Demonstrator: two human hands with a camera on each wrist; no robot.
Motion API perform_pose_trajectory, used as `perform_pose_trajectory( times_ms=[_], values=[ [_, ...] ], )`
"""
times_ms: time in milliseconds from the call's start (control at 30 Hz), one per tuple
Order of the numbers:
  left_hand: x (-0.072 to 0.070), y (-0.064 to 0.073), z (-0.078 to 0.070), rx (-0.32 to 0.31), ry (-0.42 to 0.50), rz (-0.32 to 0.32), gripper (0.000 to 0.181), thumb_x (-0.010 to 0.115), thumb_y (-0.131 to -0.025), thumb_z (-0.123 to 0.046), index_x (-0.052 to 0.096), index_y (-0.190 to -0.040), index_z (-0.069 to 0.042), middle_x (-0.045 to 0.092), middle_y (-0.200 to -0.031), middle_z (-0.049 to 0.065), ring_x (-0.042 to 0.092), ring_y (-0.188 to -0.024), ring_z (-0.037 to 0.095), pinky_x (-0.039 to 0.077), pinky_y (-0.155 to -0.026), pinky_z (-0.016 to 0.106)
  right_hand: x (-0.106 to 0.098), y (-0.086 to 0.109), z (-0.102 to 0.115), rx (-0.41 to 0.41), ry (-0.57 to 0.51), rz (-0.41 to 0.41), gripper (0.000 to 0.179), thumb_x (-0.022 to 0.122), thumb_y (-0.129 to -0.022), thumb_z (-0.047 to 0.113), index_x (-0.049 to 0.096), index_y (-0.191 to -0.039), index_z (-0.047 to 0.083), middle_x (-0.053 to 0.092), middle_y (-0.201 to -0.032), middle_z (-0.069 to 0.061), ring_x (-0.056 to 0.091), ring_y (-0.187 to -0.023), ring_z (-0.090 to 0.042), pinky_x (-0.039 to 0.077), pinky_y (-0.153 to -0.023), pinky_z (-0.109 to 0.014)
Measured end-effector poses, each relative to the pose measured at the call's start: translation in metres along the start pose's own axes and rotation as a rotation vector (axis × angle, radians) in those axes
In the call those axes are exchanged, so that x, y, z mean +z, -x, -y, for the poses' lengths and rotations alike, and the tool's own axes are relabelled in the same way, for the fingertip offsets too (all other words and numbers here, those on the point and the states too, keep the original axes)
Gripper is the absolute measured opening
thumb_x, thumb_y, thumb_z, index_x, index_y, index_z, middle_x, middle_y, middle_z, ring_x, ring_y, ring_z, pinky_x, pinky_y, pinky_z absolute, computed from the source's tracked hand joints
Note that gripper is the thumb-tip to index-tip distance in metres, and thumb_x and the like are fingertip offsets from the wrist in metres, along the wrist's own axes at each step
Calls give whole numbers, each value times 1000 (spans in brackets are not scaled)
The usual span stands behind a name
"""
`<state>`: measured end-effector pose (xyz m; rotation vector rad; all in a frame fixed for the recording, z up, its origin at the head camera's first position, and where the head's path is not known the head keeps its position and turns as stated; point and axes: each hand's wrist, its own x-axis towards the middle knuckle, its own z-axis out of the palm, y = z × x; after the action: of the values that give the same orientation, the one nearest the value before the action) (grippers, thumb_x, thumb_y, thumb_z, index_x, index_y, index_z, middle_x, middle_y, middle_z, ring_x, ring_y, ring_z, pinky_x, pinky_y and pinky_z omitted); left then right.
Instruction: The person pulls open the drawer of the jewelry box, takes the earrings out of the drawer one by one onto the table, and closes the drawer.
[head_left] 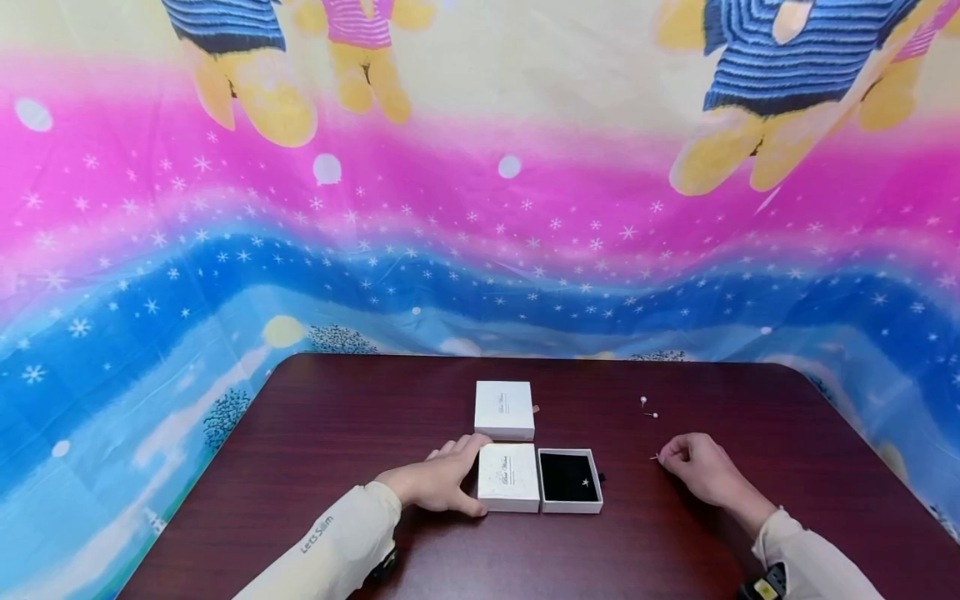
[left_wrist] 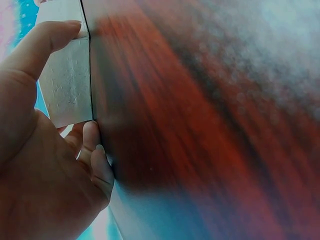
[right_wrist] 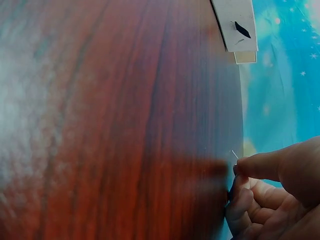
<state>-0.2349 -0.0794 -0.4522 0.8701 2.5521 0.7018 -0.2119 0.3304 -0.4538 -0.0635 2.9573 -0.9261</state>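
My left hand grips the left side of a white lidded jewellery box, thumb at the near corner and fingers at the far one. Touching or nearly touching its right side is an open white box tray, lined with a black pad that bears a small star-shaped stud earring. To the right of the tray, my right hand pinches an earring between thumb and forefinger just over the table. Its thin pin points out towards the left; the fingertips hide its head.
Behind the gripped box lies a second white box with a small tab on its right. Two pearl-headed stud earrings lie on the dark red wooden table at the back right. A printed cloth hangs behind the table.
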Motion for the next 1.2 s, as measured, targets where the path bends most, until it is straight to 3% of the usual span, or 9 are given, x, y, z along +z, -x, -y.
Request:
perform_pose_trajectory(
  times_ms=[700, 1200],
  values=[
    [1, 0, 1, 8, -4, -3, 84, 84, -79, -35, 34, -144, -17, 47, -136, 2, 44, -122, 21, 34, -101, 42, 1, 1, -3, -23, 4, -4, 9, 64, -95, 8, 71, -92, 3, 63, -79, -1, 48, -65, -9, 41, -63, -25],
    [0, 0, 0, 0, 3, 1, 84, 84, -79, -34, 33, -144, -17, 47, -136, 2, 43, -124, 22, 34, -103, 43, -9, 4, 3, -64, 17, -15, 8, 68, -94, 11, 72, -90, 6, 68, -81, 1, 50, -68, -1, 42, -65, -23]
  ],
)
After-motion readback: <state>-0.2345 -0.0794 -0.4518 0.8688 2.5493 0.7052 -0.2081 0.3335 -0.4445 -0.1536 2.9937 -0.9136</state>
